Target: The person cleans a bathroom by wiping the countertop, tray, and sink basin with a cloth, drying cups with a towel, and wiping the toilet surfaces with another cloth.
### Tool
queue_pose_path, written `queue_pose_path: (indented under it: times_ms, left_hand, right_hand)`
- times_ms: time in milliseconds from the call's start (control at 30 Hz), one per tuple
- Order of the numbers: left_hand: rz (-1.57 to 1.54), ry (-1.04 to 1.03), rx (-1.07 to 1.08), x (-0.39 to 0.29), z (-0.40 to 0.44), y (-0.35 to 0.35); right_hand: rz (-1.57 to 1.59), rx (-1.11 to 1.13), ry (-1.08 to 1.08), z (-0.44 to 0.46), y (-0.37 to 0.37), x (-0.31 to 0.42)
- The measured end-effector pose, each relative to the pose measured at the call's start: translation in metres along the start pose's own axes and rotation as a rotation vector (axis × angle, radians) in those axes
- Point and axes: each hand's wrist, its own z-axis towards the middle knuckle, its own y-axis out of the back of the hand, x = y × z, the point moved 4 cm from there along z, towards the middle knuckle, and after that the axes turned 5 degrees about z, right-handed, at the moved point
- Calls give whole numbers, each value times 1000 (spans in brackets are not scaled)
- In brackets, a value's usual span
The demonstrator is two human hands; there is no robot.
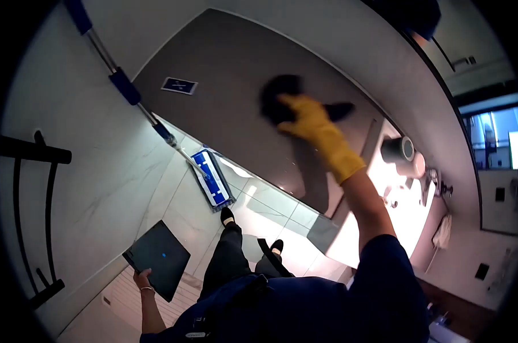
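My right hand [313, 123], in a yellow rubber glove, presses a dark cloth [279, 97] onto the grey countertop [230, 63]; the cloth is blurred by motion, and part of it sticks out to the right of the glove. At the lower left my bare left hand [143, 278] grips the lower edge of a dark flat panel [160, 258] with a small blue mark. On the countertop's left part lies a small dark blue card [179, 86] with a white border.
A flat mop [211, 177] with a blue and white head leans against the counter's left end, above the tiled floor [259, 200]. A black rack [33, 150] is on the left wall. Right of the countertop are a white basin [407, 220] and two cups [397, 150]. A mirror hangs behind.
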Motion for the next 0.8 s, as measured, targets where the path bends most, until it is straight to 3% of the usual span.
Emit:
queue_pose_path:
  times_ms: [33, 67, 167, 233, 300, 367, 433, 600, 700, 767, 800]
  left_hand:
    - [46, -21, 16, -5, -3, -5]
    - [83, -42, 23, -10, -14, -7]
    - [-102, -105, -17, 1, -55, -1]
    - [-205, -167, -6, 12, -80, 13]
    - [-233, -105, -91, 10, -132, 23]
    - [-296, -128, -118, -1, -183, 20]
    - [-283, -207, -103, -11, -216, 32]
    - [-313, -277, -16, -40, -244, 49]
    - [-431, -362, 114, -65, -226, 46]
    - [-441, -414, 68, -78, -200, 51]
    - [-440, -441, 115, -83, -184, 57]
  right_hand:
    - [-68, 182, -7, -17, -4, 38]
    - [-46, 151, 166, -42, -13, 57]
    - [-19, 381, 376, -111, -7, 55]
    - [-100, 509, 163, -132, 27, 20]
    - [-58, 349, -90, -151, 60, -40]
    - [-42, 99, -208, -151, 50, -85]
    - [-90, -13, -355, -164, 53, -45]
    - [-115, 63, -353, -223, 24, 32]
    - [-163, 33, -381, -259, -13, 79]
    - [-121, 60, -420, -277, -39, 104]
    - [96, 109, -495, -287, -40, 121]
